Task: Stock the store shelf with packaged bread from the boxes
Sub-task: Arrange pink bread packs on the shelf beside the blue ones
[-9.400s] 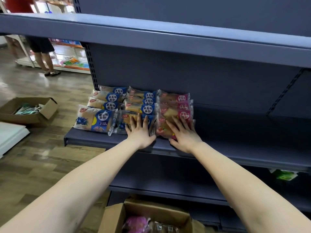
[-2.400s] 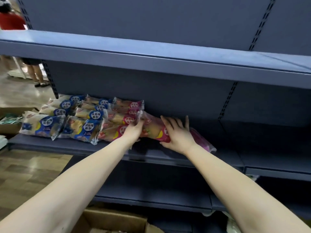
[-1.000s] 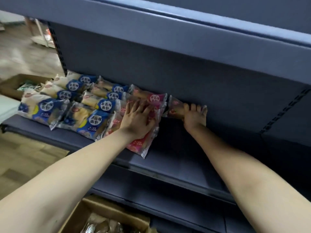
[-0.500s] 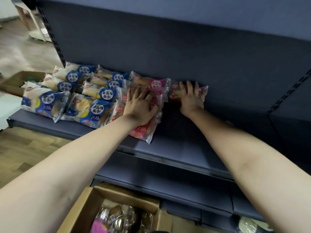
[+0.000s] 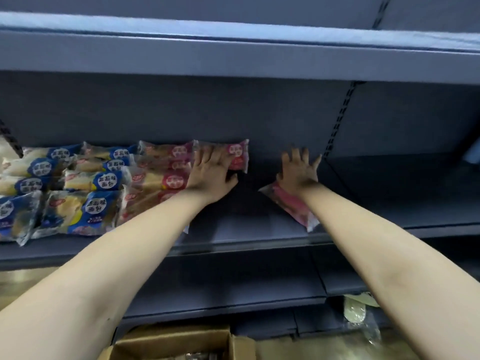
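Observation:
Blue-labelled bread packs (image 5: 78,193) and pink-labelled bread packs (image 5: 166,178) lie in rows on the left of the dark grey shelf (image 5: 246,229). My left hand (image 5: 210,175) lies flat, fingers spread, on the rear pink pack (image 5: 236,157) by the back wall. My right hand (image 5: 298,170) presses flat on a loose pink pack (image 5: 293,206) that lies slanted, apart from the rows, its far end hidden under my palm.
An open cardboard box (image 5: 181,344) stands on the floor below the shelves. A clear bag with pale contents (image 5: 355,310) lies on the lowest shelf at the right. Another shelf (image 5: 233,55) hangs overhead. A slotted upright (image 5: 337,120) runs down the back wall.
My right hand left the rear pink pack and moved right onto a separate slanted pink pack. My left hand moved from the front pink pack back to the rear one.

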A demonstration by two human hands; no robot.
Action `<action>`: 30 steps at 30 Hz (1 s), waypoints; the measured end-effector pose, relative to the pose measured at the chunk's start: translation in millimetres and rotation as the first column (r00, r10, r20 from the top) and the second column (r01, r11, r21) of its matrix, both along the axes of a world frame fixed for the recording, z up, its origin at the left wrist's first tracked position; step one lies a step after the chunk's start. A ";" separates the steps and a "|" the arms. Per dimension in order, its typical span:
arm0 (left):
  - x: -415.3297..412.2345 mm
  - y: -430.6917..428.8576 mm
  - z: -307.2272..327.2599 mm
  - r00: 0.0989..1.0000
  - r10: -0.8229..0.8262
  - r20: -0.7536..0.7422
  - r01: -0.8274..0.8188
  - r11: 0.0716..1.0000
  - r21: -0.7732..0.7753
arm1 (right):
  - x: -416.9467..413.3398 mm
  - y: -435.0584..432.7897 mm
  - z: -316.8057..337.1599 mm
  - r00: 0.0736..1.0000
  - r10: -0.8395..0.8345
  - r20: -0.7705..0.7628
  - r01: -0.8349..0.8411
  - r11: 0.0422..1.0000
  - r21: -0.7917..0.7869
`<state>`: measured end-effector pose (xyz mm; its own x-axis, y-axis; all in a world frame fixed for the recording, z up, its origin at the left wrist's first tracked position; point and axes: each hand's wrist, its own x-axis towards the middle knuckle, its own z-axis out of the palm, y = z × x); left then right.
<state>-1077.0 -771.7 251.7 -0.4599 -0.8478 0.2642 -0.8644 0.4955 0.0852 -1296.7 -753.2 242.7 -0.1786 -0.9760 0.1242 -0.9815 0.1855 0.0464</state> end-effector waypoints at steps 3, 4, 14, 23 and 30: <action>-37.7 11.3 -4.3 0.989 -0.128 0.066 0.125 0.991 0.049 | -28.0 29.6 1.3 0.996 -0.084 0.006 0.084 0.996 0.041; -50.0 15.7 -6.1 0.980 -0.176 0.094 0.170 0.983 0.072 | -35.2 38.5 0.5 0.993 -0.112 0.024 0.111 0.993 0.050; -128.0 46.2 -32.9 0.936 -0.337 0.105 0.279 0.888 0.365 | -47.7 89.9 -31.0 0.962 0.018 0.273 -0.080 0.972 0.221; -114.9 37.9 -42.3 0.938 -0.331 0.100 0.281 0.899 0.336 | -45.2 99.0 -46.7 0.934 0.025 0.356 -0.065 0.993 0.100; -93.8 20.5 -26.2 0.928 -0.361 0.091 0.329 0.909 0.256 | -48.3 90.6 -28.9 0.818 0.039 0.574 -0.076 0.996 0.040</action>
<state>-1170.8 -751.1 225.5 -0.7519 -0.6593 -0.0047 -0.6541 0.7451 0.1305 -1345.0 -662.6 213.8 -0.1427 -0.9889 -0.0403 -0.8432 0.1428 -0.5182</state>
